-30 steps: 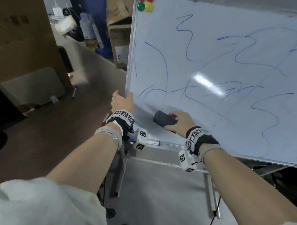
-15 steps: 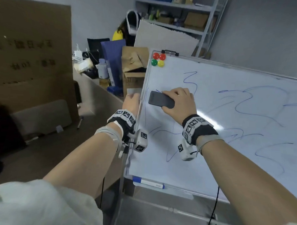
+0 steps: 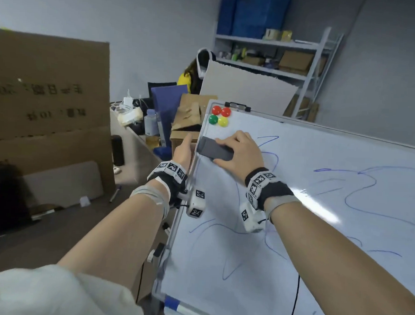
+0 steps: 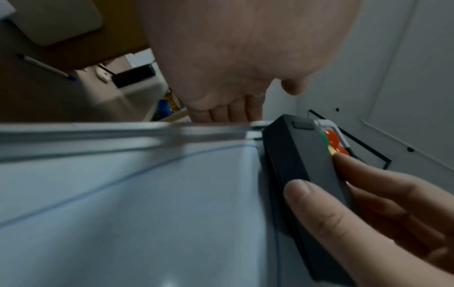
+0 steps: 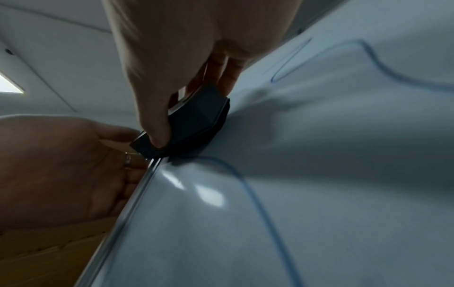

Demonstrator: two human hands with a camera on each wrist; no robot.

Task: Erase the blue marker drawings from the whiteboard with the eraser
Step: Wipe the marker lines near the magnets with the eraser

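A whiteboard [image 3: 315, 269] on a stand fills the right of the head view, covered in thin blue marker squiggles [image 3: 356, 204]. My right hand [image 3: 240, 151] grips a dark grey eraser [image 3: 214, 150] and holds it flat on the board near the upper left corner, just under the magnets. In the right wrist view the eraser [image 5: 196, 120] lies against the board with thumb and fingers curled around it. My left hand [image 3: 184, 151] grips the board's left frame [image 3: 191, 178], fingers wrapped behind the edge. The left wrist view shows the eraser [image 4: 302, 167] beside the frame [image 4: 123, 134].
Four round magnets [image 3: 219, 116], red, green and yellow, sit in the board's top left corner. A blue marker [image 3: 188, 311] lies in the tray below. Cardboard boxes [image 3: 46, 117] and a cluttered desk [image 3: 141, 123] stand to the left; another person [image 3: 193, 73] sits behind.
My right hand has carried the eraser from the board's lower left up along the left side to the top corner. The left hand slid up the frame too.
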